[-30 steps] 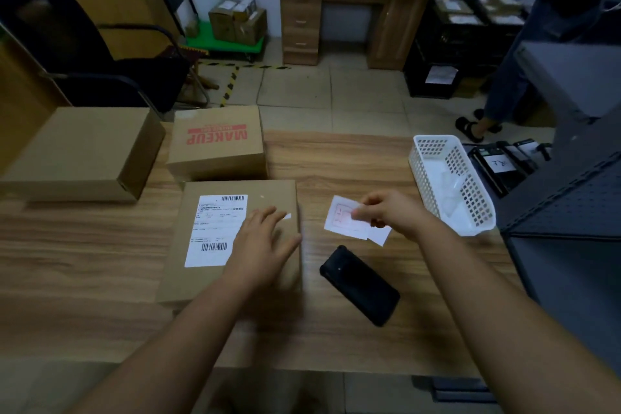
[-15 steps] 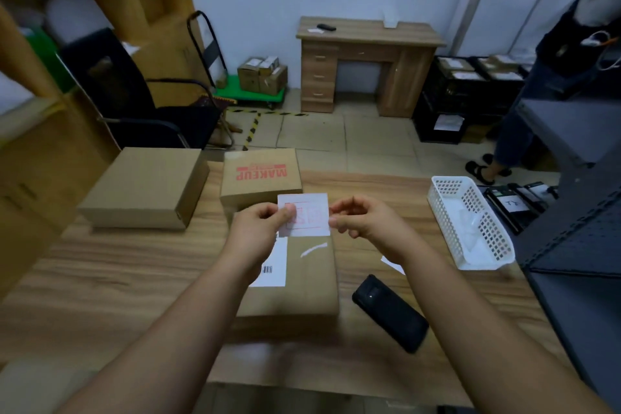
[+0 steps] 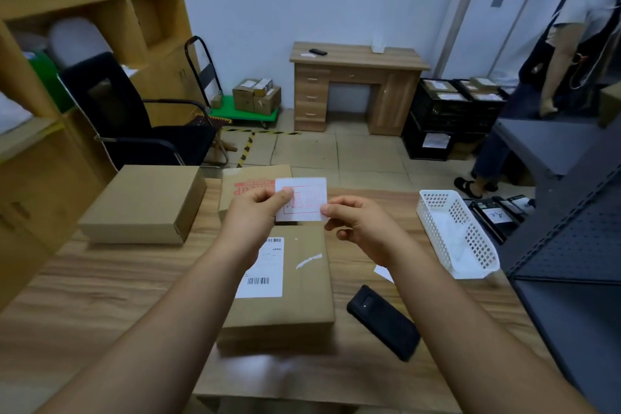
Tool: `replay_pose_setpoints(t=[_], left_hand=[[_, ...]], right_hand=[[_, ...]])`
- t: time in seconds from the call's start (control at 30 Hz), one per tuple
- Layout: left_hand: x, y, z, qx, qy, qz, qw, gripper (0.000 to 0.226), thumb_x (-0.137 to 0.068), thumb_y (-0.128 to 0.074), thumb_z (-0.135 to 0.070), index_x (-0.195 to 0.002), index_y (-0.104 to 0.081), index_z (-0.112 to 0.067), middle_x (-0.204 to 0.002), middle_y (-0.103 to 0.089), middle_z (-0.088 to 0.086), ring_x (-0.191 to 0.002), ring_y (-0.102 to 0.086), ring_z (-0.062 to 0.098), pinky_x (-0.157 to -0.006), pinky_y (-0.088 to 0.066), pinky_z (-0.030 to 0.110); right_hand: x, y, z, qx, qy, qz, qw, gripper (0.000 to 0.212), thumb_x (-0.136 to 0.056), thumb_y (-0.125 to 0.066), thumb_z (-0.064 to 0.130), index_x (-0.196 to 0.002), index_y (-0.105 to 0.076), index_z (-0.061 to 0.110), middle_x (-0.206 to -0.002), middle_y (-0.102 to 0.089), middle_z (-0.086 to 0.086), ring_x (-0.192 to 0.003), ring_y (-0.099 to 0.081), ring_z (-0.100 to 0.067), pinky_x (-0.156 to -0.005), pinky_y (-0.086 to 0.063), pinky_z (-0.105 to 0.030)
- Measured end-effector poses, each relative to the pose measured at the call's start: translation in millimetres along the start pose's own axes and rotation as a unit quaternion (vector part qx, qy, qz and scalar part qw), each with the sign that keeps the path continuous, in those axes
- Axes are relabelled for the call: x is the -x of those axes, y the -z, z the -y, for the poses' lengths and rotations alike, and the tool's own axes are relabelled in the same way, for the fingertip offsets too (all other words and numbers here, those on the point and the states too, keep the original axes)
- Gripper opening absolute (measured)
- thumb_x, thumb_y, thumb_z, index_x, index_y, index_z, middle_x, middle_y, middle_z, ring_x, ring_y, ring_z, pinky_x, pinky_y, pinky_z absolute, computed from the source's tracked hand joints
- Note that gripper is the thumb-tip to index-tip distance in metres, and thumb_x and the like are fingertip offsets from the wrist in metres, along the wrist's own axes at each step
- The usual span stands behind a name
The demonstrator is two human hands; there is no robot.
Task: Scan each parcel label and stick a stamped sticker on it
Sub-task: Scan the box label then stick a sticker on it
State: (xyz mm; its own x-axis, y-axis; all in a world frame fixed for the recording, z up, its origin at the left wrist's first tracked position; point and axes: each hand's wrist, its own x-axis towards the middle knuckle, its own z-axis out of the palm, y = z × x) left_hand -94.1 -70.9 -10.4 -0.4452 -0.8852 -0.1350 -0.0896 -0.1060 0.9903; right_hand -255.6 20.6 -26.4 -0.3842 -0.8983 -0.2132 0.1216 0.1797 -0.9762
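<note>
A: What are the hands doing?

B: Both pinch one sticker (image 3: pixel 304 199), held up in the air over the table (image 3: pixel 100 296). The left hand (image 3: pixel 253 217) grips its left edge between thumb and fingers; the right hand (image 3: pixel 361 223) nips the lower right corner with its fingertips, the other fingers curled in.

A: How does the sticker look?

B: A white rectangle, flat and facing the camera, with a red stamped frame and red marks inside. The marks are too blurred to read.

A: And the parcel?

B: A flat brown cardboard parcel (image 3: pixel 295 299) lies on the table below the hands, near the front edge. Its white shipping label (image 3: pixel 263 274) sits on the left part of the top, with barcodes at both ends; the left forearm hides part of it. A small white scrap (image 3: pixel 309 260) is on the cardboard to the label's right.

A: Anything beside it?

B: A black handheld device (image 3: pixel 383 321) lies just right of the parcel. Farther right stands a white perforated basket (image 3: pixel 437 208). Two more boxes sit at the far side: a plain one (image 3: pixel 144 205) on the left, and one with red print (image 3: pixel 248 183) behind the sticker.
</note>
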Motion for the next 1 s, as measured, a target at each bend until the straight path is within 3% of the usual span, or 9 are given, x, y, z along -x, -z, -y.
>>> replay_pose_setpoints(t=[0.13, 0.23, 0.33, 0.4, 0.6, 0.73, 0.87, 0.93, 1.0], left_hand=[[4, -7, -3, -0.121, -0.09, -0.058, 0.987, 0.019, -0.088, -0.072, -0.032, -0.105, -0.063, -0.029, -0.101, -0.066, -0.012, -0.093, -0.063, 0.006, -0.072, -0.05, 0.02], [6, -11, -1, -0.259, -0.27, -0.104, 0.921, 0.026, -0.085, -0.074, -0.029, -0.109, -0.064, -0.031, -0.106, -0.053, -0.016, -0.1, -0.05, 0.007, -0.085, -0.045, 0.026], [7, -17, 3, -0.326, -0.383, -0.1, 0.858, 0.024, -0.084, -0.072, -0.033, -0.106, -0.071, -0.025, -0.108, -0.055, -0.01, -0.106, -0.048, 0.014, -0.09, -0.043, 0.04], [7, -22, 2, -0.352, -0.397, -0.088, 0.843, 0.029, -0.081, -0.07, -0.038, -0.106, -0.072, -0.024, -0.111, -0.06, -0.009, -0.108, -0.047, 0.014, -0.09, -0.042, 0.043], [4, -30, 1, -0.358, -0.394, -0.06, 0.844, 0.045, -0.08, -0.056, -0.058, -0.108, -0.073, -0.027, -0.116, -0.064, -0.012, -0.113, -0.052, 0.015, -0.094, -0.041, 0.044], [1, -32, 1, -0.343, -0.424, -0.028, 0.838, 0.037, -0.083, -0.061, -0.046, -0.11, -0.072, -0.023, -0.117, -0.064, -0.008, -0.113, -0.055, 0.019, -0.092, -0.046, 0.049], [-10, -26, 6, -0.388, -0.483, -0.012, 0.785, 0.024, -0.086, -0.063, -0.027, -0.108, -0.072, -0.02, -0.121, -0.066, -0.005, -0.122, -0.054, 0.025, -0.095, -0.045, 0.048], [-14, -23, 7, -0.419, -0.472, -0.025, 0.775, 0.023, -0.084, -0.068, -0.017, -0.105, -0.073, -0.023, -0.124, -0.065, -0.006, -0.127, -0.051, 0.025, -0.095, -0.041, 0.046], [-13, -23, 5, -0.421, -0.46, -0.043, 0.781, 0.019, -0.084, -0.067, -0.022, -0.101, -0.074, -0.023, -0.121, -0.066, -0.007, -0.124, -0.052, 0.024, -0.093, -0.041, 0.045]], right_hand=[[1, 6, 3, -0.024, 0.013, -0.038, 0.999, 0.008, -0.087, -0.069, 0.009, -0.081, -0.065, 0.012, -0.082, -0.066, -0.003, -0.074, -0.058, -0.015, -0.061, -0.037, -0.024], [3, 10, 4, -0.024, 0.019, -0.041, 0.999, 0.008, -0.086, -0.071, 0.011, -0.08, -0.066, 0.013, -0.079, -0.067, 0.001, -0.074, -0.059, -0.015, -0.062, -0.038, -0.024], [8, 13, 7, -0.026, 0.03, -0.031, 0.999, 0.008, -0.086, -0.071, 0.011, -0.08, -0.067, 0.013, -0.075, -0.067, 0.003, -0.075, -0.06, -0.015, -0.064, -0.038, -0.025], [9, 17, 10, -0.026, 0.05, -0.023, 0.998, 0.008, -0.087, -0.07, 0.01, -0.08, -0.067, 0.013, -0.077, -0.066, 0.003, -0.077, -0.06, -0.014, -0.068, -0.04, -0.027], [11, 22, 16, -0.114, 0.083, 0.053, 0.989, 0.005, -0.084, -0.069, 0.007, -0.085, -0.065, 0.01, -0.085, -0.067, -0.004, -0.077, -0.061, -0.013, -0.069, -0.044, -0.028], [11, 22, 22, -0.167, 0.055, 0.086, 0.981, 0.034, -0.081, -0.064, 0.026, -0.111, -0.059, 0.01, -0.1, -0.067, -0.008, -0.086, -0.062, -0.016, -0.077, -0.047, -0.03], [9, 22, 29, -0.119, 0.059, 0.029, 0.991, 0.005, -0.095, -0.058, 0.016, -0.095, -0.063, 0.015, -0.087, -0.07, -0.004, -0.082, -0.062, -0.018, -0.081, -0.049, -0.032], [6, 23, 29, -0.115, 0.038, -0.001, 0.993, 0.007, -0.094, -0.06, 0.01, -0.09, -0.064, 0.014, -0.081, -0.069, -0.003, -0.076, -0.062, -0.016, -0.076, -0.048, -0.029], [4, 23, 29, -0.129, 0.011, -0.02, 0.991, 0.006, -0.091, -0.064, 0.008, -0.09, -0.066, 0.014, -0.079, -0.068, -0.002, -0.07, -0.061, -0.014, -0.069, -0.046, -0.026]])
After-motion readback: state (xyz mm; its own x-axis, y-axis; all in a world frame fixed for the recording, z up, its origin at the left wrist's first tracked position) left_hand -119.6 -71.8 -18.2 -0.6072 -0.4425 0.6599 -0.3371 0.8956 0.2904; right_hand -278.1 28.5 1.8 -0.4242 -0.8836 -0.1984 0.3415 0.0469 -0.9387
